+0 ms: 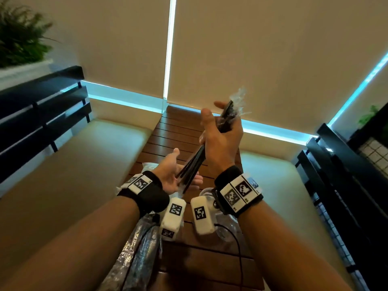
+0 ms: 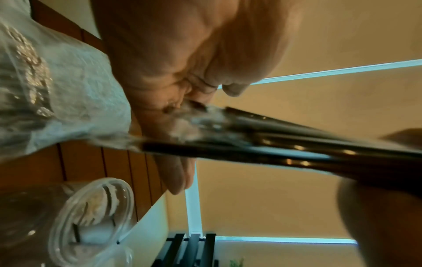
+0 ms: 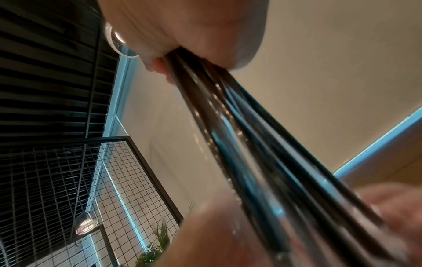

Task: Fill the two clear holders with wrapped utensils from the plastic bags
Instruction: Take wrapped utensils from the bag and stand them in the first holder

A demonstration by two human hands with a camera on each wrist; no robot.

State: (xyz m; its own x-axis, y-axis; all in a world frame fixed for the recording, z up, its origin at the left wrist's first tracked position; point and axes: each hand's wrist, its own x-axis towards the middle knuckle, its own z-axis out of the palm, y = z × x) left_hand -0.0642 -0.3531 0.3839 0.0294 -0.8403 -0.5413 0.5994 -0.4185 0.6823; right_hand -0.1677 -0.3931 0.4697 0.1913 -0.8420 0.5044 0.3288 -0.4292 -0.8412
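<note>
My right hand [image 1: 220,131] grips a bundle of black utensils in clear wrappers [image 1: 195,158] and holds it tilted above the wooden table [image 1: 168,133], wrapper ends sticking out past the fingers. My left hand [image 1: 170,171] is spread open, its palm against the bundle's lower ends. The left wrist view shows that palm [image 2: 182,54] meeting the bundle [image 2: 297,150]. In the right wrist view the utensils [image 3: 251,144] run out of my right fist [image 3: 182,27]. A clear holder [image 2: 95,213] stands on the table below; in the head view a clear holder [image 1: 206,193] is mostly hidden behind my wrists.
A plastic bag of black utensils [image 1: 142,244] lies on the table under my left forearm, and another crumpled plastic bag [image 1: 150,165] lies beyond my left hand. Cushioned benches [image 1: 94,154] flank the narrow table. Black slatted backs [image 1: 42,106] and a wire grid panel [image 3: 114,180] stand at the sides.
</note>
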